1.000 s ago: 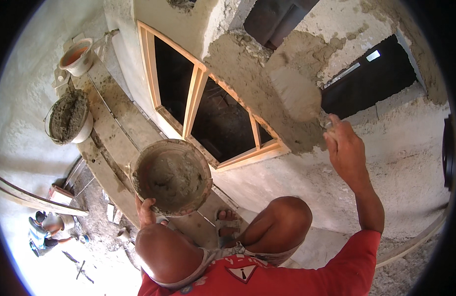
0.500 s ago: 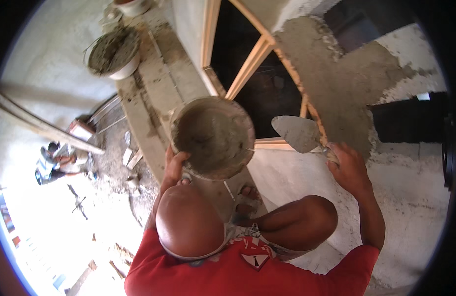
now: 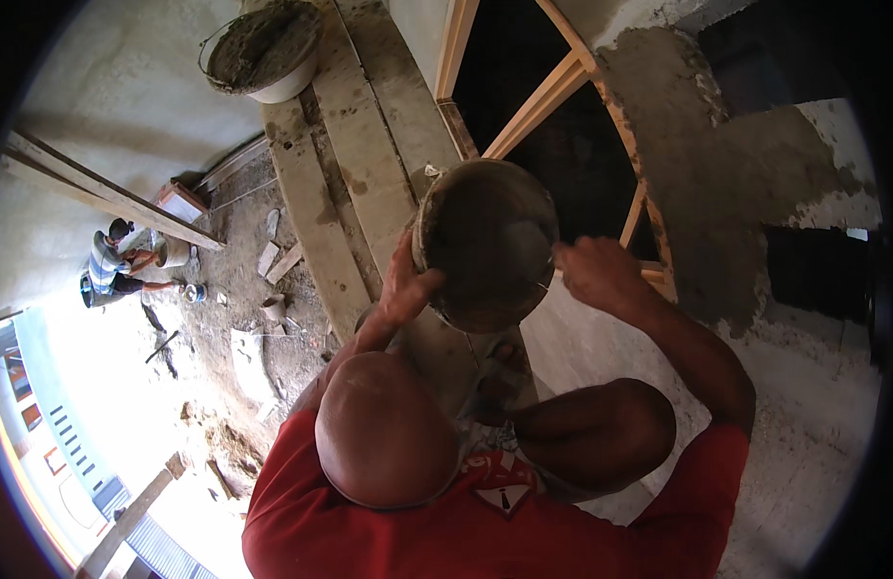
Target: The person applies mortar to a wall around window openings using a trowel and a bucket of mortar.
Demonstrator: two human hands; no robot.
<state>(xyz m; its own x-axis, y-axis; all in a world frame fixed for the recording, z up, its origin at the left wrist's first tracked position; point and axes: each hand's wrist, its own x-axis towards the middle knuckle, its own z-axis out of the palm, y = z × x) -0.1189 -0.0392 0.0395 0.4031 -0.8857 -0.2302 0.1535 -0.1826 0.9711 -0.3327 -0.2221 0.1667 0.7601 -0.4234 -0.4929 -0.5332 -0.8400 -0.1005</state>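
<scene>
A round, mortar-smeared bucket is tilted toward me above the planks, in front of my knees. My left hand grips its left rim, thumb over the edge and fingers outside. My right hand is closed at the right rim around a trowel's handle, which the fist mostly hides. The trowel's blade is down inside the bucket, a pale grey patch in the shade. Grey wet mortar lies in the bucket, dim and hard to make out.
A second bucket heaped with mortar stands farther along the plank scaffold. Wooden window frames and a partly plastered wall are to the right. Far below left, another person bends beside a bucket; timber poles lean there.
My right hand has moved left from beside the wall, bringing the trowel blade into the bucket. The bucket, still in my left hand, sits further right in view, and the whole view has shifted.
</scene>
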